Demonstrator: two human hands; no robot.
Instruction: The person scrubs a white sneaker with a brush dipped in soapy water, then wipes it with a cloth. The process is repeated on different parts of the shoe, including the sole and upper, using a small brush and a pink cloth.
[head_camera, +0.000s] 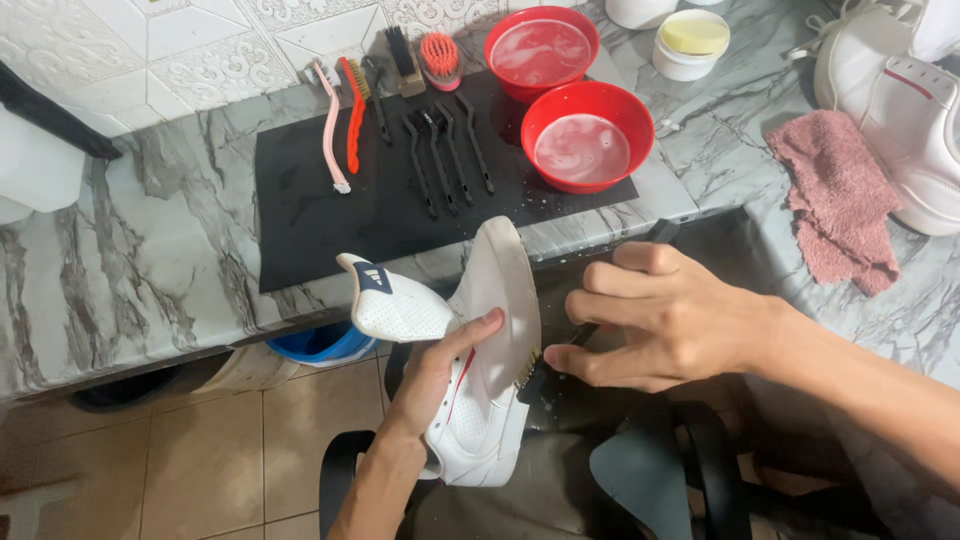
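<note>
The left hand (435, 375) grips the white sneaker (470, 400) sole-up, its long axis pointing away, while the right hand's (670, 320) closed grip presses a black brush (560, 350) against the sole's right edge.

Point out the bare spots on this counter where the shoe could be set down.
Bare marble lies left of the black mat. The mat's lower middle, below the brushes, is also free. Crowded: the two red bowls, the jar, the pink towel and the other white shoe.

Bright even light, soft shadows, sharp
</note>
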